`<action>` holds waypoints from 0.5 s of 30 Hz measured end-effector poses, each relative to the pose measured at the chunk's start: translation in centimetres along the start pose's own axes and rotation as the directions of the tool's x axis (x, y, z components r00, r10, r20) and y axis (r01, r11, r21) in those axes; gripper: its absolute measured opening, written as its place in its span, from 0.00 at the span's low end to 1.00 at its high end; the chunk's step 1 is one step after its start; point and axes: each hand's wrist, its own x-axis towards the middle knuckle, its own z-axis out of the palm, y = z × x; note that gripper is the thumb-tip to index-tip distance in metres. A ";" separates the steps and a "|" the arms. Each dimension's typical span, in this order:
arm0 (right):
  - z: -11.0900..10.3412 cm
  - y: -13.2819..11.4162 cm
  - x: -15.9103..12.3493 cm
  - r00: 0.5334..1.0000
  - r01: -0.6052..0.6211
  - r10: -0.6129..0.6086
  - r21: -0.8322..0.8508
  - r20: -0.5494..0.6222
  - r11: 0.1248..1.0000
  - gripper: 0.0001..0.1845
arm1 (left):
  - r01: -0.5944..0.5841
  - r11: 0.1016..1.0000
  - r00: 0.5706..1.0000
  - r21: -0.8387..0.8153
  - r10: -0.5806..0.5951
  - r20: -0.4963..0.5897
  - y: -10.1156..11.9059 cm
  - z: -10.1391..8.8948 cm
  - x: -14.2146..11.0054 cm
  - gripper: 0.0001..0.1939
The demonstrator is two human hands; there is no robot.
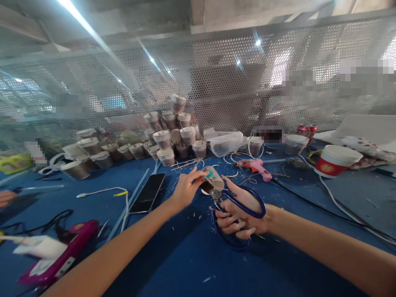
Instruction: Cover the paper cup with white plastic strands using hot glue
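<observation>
My left hand (pixel 187 187) is closed, with thumb and fingertips pinched at the side of a small cup (pixel 218 184). The cup is tilted, and a teal patch (pixel 210 175) shows on it by my fingertips; whether that is a separate piece I cannot tell. My right hand (pixel 236 214) grips scissors (pixel 261 208) with large blue loop handles. The metal blades point up and left, close under the cup and my left fingers. My right index fingertip is beside the cup; whether it touches is unclear.
Small white-rimmed cups (pixel 165 156) stand stacked at the back. A phone (pixel 147 193) lies left of my hands, a magenta glue gun (pixel 62 255) nearer left. At right are a pink glue gun (pixel 262 170), its black cable (pixel 305 202) and red-and-white paper cups (pixel 335 161). Scraps litter the blue table (pixel 185 264).
</observation>
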 end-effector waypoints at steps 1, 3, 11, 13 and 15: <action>0.0 0.0 0.0 1.000 -0.004 0.004 0.005 -0.006 1.000 0.40 | 0.001 1.000 1.000 0.011 -0.001 0.003 0.0 0.0 0.0 0.14; -0.1 0.1 0.0 1.000 -0.001 0.002 0.009 -0.017 1.000 0.39 | 0.000 1.000 1.000 0.030 0.000 0.000 0.0 0.1 0.0 0.14; -0.2 0.3 0.0 0.999 0.029 -0.029 0.017 -0.014 0.999 0.36 | -0.023 0.989 1.000 0.145 0.026 -0.017 0.1 0.1 0.0 0.11; -0.3 0.3 -0.1 0.999 0.033 -0.033 0.025 -0.011 0.999 0.37 | -0.040 0.989 0.999 0.145 0.045 -0.030 0.2 0.1 0.0 0.10; -0.4 0.3 -0.1 1.000 0.031 -0.031 0.034 -0.006 0.999 0.38 | -0.051 0.988 0.998 0.146 0.057 -0.037 0.2 0.2 0.1 0.10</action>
